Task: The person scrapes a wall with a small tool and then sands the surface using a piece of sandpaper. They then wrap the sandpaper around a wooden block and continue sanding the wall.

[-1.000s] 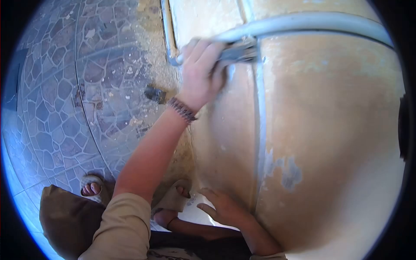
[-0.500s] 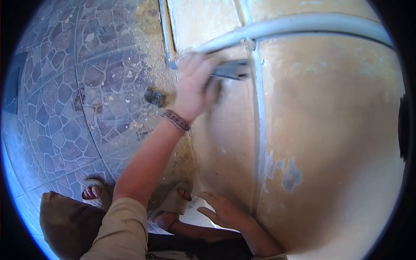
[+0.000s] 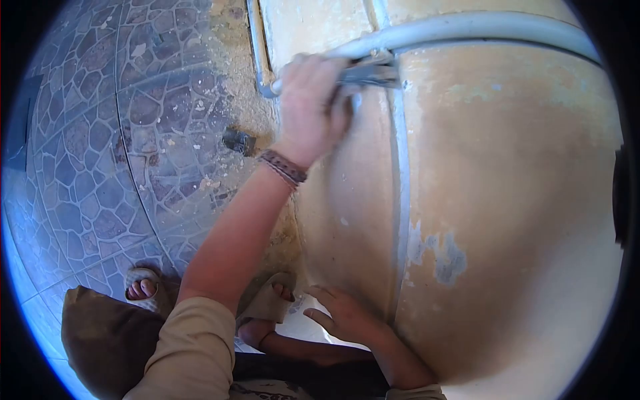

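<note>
My left hand [image 3: 312, 110], a braided bracelet at its wrist, is closed around a dark grey tool [image 3: 370, 73] whose end looks notched. Motion blurs the tool, and its exact kind cannot be made out. It lies at the yellowish wall [image 3: 360, 173], just below a thick white pipe [image 3: 480, 27] and by the top of a thin white vertical strip [image 3: 400, 153]. Lower right, my right hand [image 3: 350, 320] rests with fingers spread, thumb apart, against or close to the wall. It holds nothing visible.
A small dark block-like piece [image 3: 238, 142] sits on the stone-patterned floor [image 3: 87, 160] by the wall's base. Pale flakes and crumbs are scattered there. My sandalled feet [image 3: 270, 300] are at the bottom. Grey bare patches [image 3: 448, 259] mark the wall.
My left hand has moved slightly up and to the right with the tool, which now reaches the vertical strip just below the pipe. My right hand has hardly moved.
</note>
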Motion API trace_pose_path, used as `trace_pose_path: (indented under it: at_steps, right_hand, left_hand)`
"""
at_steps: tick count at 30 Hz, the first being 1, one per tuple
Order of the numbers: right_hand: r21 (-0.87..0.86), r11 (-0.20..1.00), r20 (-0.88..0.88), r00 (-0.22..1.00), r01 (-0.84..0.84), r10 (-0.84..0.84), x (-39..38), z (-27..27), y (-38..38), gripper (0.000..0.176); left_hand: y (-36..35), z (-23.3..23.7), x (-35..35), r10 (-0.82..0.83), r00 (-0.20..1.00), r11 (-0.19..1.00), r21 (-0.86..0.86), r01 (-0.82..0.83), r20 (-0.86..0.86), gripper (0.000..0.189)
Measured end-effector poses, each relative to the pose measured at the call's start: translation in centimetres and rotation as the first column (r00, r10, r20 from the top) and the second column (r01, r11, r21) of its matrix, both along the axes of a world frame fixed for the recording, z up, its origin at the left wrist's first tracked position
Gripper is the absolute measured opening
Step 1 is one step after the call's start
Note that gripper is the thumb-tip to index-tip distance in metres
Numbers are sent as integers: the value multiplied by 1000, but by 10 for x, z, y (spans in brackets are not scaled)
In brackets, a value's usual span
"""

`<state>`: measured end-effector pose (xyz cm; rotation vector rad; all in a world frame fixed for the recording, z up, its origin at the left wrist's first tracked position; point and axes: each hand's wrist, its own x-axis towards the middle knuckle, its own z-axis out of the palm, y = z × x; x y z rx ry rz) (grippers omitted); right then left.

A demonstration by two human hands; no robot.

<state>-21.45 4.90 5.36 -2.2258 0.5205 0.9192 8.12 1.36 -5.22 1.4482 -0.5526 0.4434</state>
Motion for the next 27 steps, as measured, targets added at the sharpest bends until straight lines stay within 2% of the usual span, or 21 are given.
trace_pose_path:
  at_steps: [2, 5, 6, 9, 10, 11, 13, 15, 16, 19, 23, 27]
  right_hand:
    - [9, 1000, -13, 1000, 4, -4, 3, 2, -2, 44]
    - [50, 998, -21, 999, 27, -26, 8, 6, 0, 45]
    - [59, 998, -12, 999, 34, -33, 9, 6, 0, 45]
    - [29, 999, 24, 999, 29, -30, 4, 3, -1, 44]
    - [13, 1000, 37, 999, 25, -25, 1, 0, 0, 44]
    - [18, 1000, 16, 1000, 19, -19, 0, -2, 1, 44]
    - [23, 1000, -27, 1000, -8, 9, 0, -1, 0, 43]
    - [49, 998, 2, 1000, 24, -24, 6, 2, -1, 43]
    - [68, 997, 10, 999, 35, -36, 8, 3, -2, 43]
    - [52, 998, -18, 999, 42, -41, 10, 3, -2, 44]
    - [23, 1000, 28, 1000, 14, -15, 6, -2, 2, 38]
    - [35, 999, -21, 1000, 10, -10, 10, 3, 0, 42]
  left_hand:
    - [4, -31, 3, 59, 997, 993, 106, -53, -57, 25]
    - [21, -15, -32, -104, 993, 991, 81, 109, -58, 23]
    - [16, -10, -45, -57, 998, 998, -25, 56, -38, 23]
    - [15, -14, -27, -55, 998, 997, 51, 55, 6, 22]
    - [9, -19, -14, -4, 1000, 996, 88, 6, -27, 21]
    - [3, -23, 3, 21, 997, 996, 83, -15, -74, 19]
    - [5, -22, -5, 28, 998, 996, 87, -24, -47, 19]
    - [14, -19, -45, -85, 983, 995, 45, 93, -162, 19]
    - [19, -17, -57, -120, 981, 993, -6, 121, -153, 21]
    - [20, -26, -51, -165, 971, 986, 4, 168, -175, 20]
    - [6, -31, -30, -83, 953, 997, -21, 81, -293, 20]
    - [31, -30, -99, -202, 926, 974, 38, 225, -320, 22]
